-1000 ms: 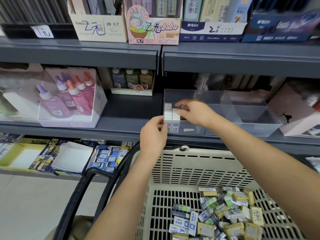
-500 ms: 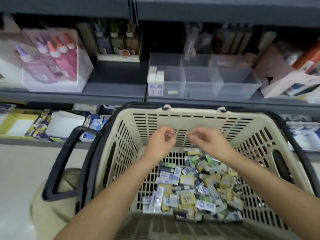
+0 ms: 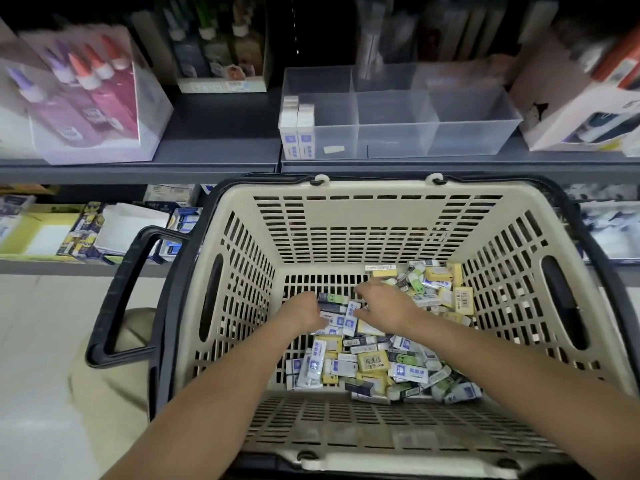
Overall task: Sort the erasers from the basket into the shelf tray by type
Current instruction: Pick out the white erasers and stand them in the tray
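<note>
Both in basket (image 3: 377, 220) | left hand (image 3: 304, 315), right hand (image 3: 389, 308) on erasers (image 3: 372, 362)

Soft, fairly dim light falls from above, and the recess over the dark grey metal shelf (image 3: 221, 140) sinks to near black. The cream slotted plastic basket (image 3: 381, 216) is the brightest surface and shows no glare. The heap of small wrapped erasers (image 3: 374, 362) is sharp enough for its print to be partly readable. The left hand (image 3: 304, 315) and right hand (image 3: 384, 306) are slightly smeared. The clear box of pink glue bottles (image 3: 104, 98) at the left edge is streaked with motion blur. Wide-angle distortion bows the basket rim and the shelf edge.
</note>
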